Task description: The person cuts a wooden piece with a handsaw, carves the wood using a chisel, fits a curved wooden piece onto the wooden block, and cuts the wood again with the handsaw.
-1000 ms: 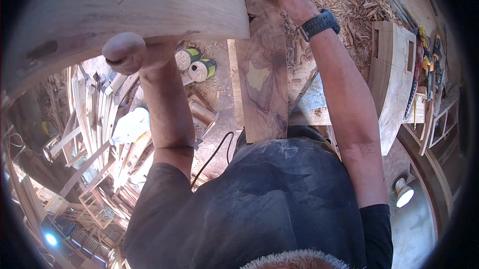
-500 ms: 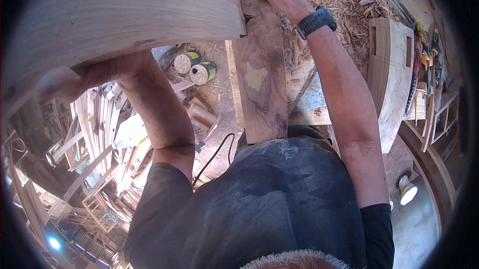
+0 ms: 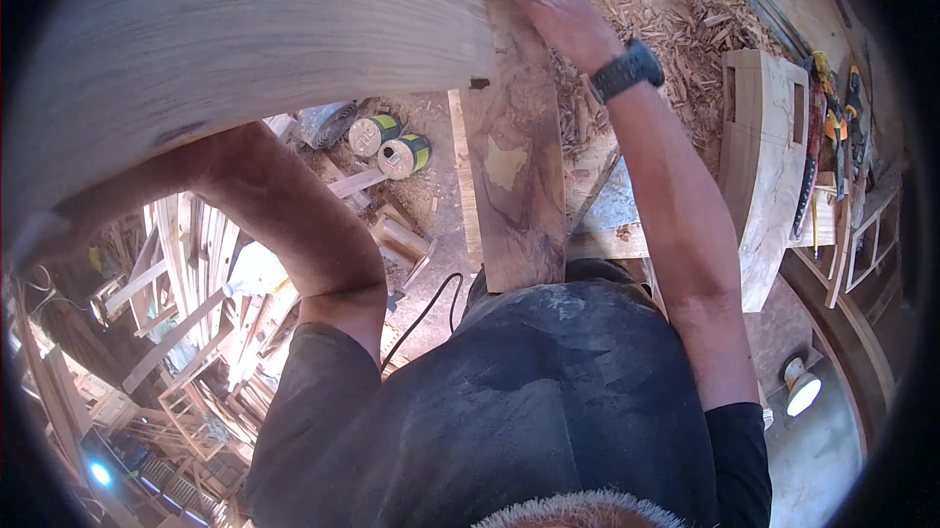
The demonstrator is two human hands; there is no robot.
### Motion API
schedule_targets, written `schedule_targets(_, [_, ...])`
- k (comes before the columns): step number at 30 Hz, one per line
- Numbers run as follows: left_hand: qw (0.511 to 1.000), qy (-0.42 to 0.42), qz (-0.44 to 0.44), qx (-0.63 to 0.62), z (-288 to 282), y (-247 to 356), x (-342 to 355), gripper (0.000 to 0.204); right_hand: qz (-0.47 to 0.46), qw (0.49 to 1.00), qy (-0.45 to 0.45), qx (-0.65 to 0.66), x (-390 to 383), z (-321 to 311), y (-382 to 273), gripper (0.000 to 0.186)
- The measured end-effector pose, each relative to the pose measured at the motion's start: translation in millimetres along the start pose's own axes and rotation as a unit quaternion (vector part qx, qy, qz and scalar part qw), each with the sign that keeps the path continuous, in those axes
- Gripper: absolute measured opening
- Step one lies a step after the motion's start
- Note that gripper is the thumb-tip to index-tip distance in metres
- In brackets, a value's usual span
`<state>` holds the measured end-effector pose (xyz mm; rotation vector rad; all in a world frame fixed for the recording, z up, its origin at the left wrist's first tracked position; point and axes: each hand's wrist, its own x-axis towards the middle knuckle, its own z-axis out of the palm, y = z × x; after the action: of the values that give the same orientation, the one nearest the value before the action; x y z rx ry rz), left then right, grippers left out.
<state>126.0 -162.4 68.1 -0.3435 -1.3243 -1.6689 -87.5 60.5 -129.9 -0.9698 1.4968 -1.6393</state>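
Observation:
A large, pale, curved wooden board [image 3: 255, 28] spans the upper left, with a small dark notch at its right end. That end overlaps a darker brown wooden plank [image 3: 519, 117] with a light patch, whose near end meets my dark shirt. My right hand [image 3: 553, 9], with a dark watch on its wrist, is closed on the plank's far end beside the board's corner. Its thumb side points left, and some fingers are hidden. My left forearm [image 3: 284, 195] reaches beneath the pale board; the left hand is hidden by the board and the dark rim.
Two cans [image 3: 403, 156] stand left of the plank, and wood offcuts [image 3: 186, 264] are piled at left. Wood shavings [image 3: 705, 14] cover the surface at upper right. A shaped timber with a slot [image 3: 764, 156] and hand tools [image 3: 837, 121] lie at right. A lamp [image 3: 801, 389] glows below.
The pale board has shifted slightly right and nearer, its end covering more of the plank. My left hand, partly visible under it before, is now hidden. My right hand moved slightly nearer.

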Motion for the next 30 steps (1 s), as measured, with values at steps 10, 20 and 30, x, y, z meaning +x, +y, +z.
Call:
schedule_targets(10, [0.995,0.013,-0.054,-0.082,-5.5,-55.6,2.9,0.107,-0.042,0.997,0.062,0.023,-82.8,-2.2,-31.6,0.031])
schedule_targets(20, [0.964,0.225,-0.076,0.123,7.4,-73.2,-29.3,0.086,-0.046,0.991,0.066,0.103,-113.5,8.6,-31.2,0.035])
schedule_targets(30, [0.86,0.439,-0.223,0.131,-9.3,-76.4,-58.8,0.089,-0.086,0.988,0.113,-0.062,-116.6,19.5,-37.7,0.039])
